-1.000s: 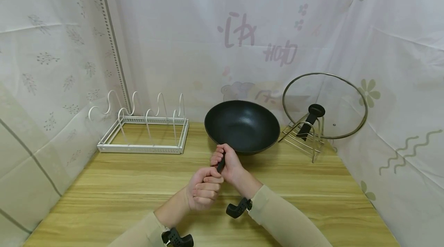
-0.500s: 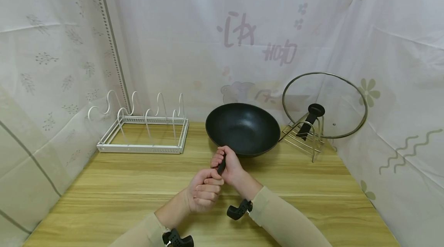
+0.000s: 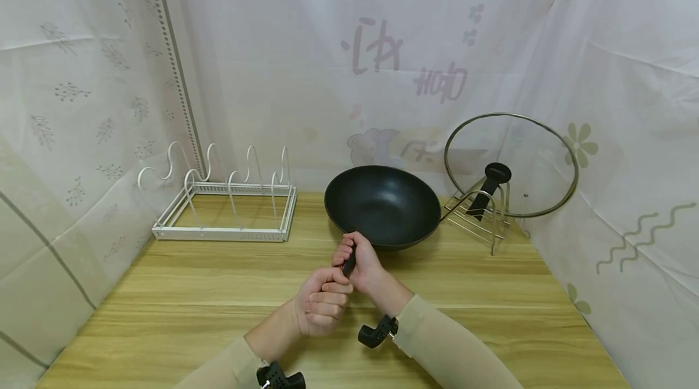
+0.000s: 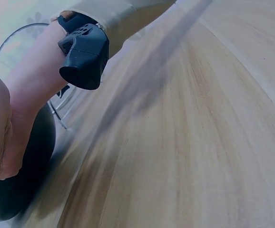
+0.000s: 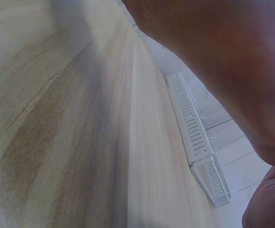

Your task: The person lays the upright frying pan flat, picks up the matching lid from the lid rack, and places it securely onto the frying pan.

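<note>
In the head view a black wok is held by its handle, its dark inside facing me. My right hand grips the black handle close to the bowl. Just behind it my left hand has its fingers curled round the handle's near end, which is hidden inside the fist. Part of the wok shows as a dark curve past the forearm in the left wrist view. Mostly wrist and a bit of hand fill the right wrist view's right side.
A white wire rack stands on the wooden table at the left. To the right, a glass lid with a black knob leans upright in a small metal stand, close to the wok's rim. Patterned curtains enclose the table.
The wok has come down slightly in the head view, and both hands have sunk a little with it. Their grip on the handle stays the same.
</note>
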Demonstrator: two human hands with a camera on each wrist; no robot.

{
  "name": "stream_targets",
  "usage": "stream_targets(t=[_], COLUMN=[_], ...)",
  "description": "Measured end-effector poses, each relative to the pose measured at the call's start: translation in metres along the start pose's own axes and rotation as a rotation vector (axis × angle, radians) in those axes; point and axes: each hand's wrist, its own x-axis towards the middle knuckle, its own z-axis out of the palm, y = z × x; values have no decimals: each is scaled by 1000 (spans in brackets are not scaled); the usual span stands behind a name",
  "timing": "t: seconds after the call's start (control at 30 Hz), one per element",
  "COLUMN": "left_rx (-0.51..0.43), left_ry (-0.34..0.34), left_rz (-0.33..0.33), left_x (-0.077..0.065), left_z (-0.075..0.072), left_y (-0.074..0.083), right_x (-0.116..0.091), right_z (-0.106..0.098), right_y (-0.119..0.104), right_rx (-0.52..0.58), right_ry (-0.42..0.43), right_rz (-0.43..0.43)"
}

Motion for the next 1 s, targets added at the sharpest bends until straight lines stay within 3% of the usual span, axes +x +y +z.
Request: stream_targets(t=[1.0], left_rx=[-21], left_ry=[14], left_rz=[6], left_x=[-5], left_z=[-3], left_y=[-4], right_x=[2], right_z=[-4], right_y=[5], right_rx=[31], right_ry=[36], right_rz=[8])
